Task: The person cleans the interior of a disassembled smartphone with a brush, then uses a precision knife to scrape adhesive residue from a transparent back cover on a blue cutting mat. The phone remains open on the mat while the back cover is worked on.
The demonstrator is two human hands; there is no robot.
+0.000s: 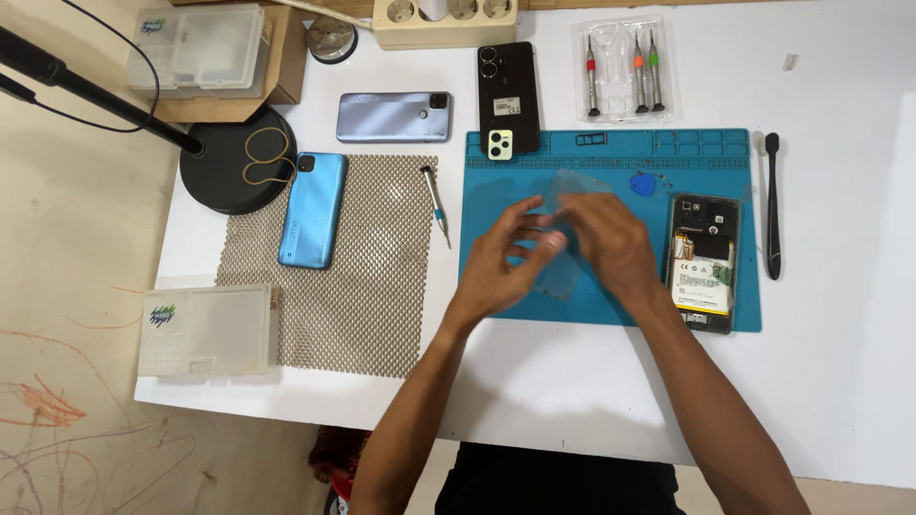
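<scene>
Clear soft phone case (570,229) is up off the blue repair mat (496,296), held between both my hands over the mat's middle. Left hand (501,257) has fingertips pinched on its left edge; right hand (611,243) is closed over the right side, and I can't see the thumb. The case looks flexed, though it's blurry.

Risks as I see them:
- Grip is fingertips only on slick plastic. If it springs back it could pop out and land on the opened phone (704,262) just to my right, which has its battery and board exposed.
- My right forearm passes close to that phone, so an elbow swing could knock it off the mat.
- The blue pick (644,184) sits just beyond the case and could get flicked.
- The screwdriver (436,203) on the mesh pad (367,305) is well clear to the left.
</scene>
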